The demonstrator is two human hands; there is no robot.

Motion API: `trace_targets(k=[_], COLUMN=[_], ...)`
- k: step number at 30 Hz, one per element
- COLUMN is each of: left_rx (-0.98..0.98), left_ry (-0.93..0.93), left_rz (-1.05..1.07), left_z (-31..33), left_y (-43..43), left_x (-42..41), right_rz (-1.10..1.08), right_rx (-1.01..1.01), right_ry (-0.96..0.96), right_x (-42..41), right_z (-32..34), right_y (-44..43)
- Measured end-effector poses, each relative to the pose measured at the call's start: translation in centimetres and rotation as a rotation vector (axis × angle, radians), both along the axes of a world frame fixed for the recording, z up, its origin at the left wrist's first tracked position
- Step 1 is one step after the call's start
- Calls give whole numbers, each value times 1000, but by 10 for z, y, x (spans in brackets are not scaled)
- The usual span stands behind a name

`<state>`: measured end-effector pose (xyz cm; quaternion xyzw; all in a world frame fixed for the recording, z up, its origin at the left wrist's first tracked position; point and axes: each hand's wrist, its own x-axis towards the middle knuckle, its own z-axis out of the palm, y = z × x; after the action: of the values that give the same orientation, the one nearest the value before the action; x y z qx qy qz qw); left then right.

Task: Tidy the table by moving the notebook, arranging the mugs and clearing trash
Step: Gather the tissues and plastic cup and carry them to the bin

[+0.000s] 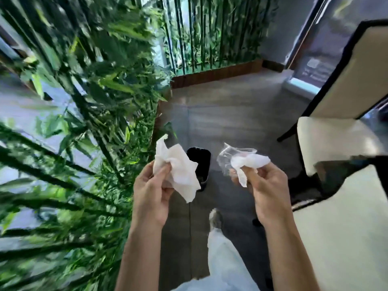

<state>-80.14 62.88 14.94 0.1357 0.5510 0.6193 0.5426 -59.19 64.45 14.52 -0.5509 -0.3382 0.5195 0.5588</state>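
My left hand [150,192] grips a crumpled white paper napkin [178,166] that hangs over the near left edge of a small black trash bin [202,158] on the floor. My right hand [266,185] holds a second, smaller white tissue [249,161] together with a clear plastic wrapper [227,157], to the right of the bin and above the floor. The bin's opening shows dark between my two hands. No notebook, mugs or table top appear in this view.
Dense green bamboo plants [84,101] fill the left side, in a brown wooden planter [216,74]. A cream chair with a black frame [340,131] stands at right. My shoe [215,219] and pale trouser leg are on the grey tiled floor [231,114].
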Motion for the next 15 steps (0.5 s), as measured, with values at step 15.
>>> trace_targets(k=[15], left_rx=[-338], left_ry=[124], left_rz=[-111], left_z=[-171], left_y=[261], left_x=[18], right_rz=[97], right_rx=[-469], right_ry=[-17], right_x=[-14], right_z=[-194], right_y=[275])
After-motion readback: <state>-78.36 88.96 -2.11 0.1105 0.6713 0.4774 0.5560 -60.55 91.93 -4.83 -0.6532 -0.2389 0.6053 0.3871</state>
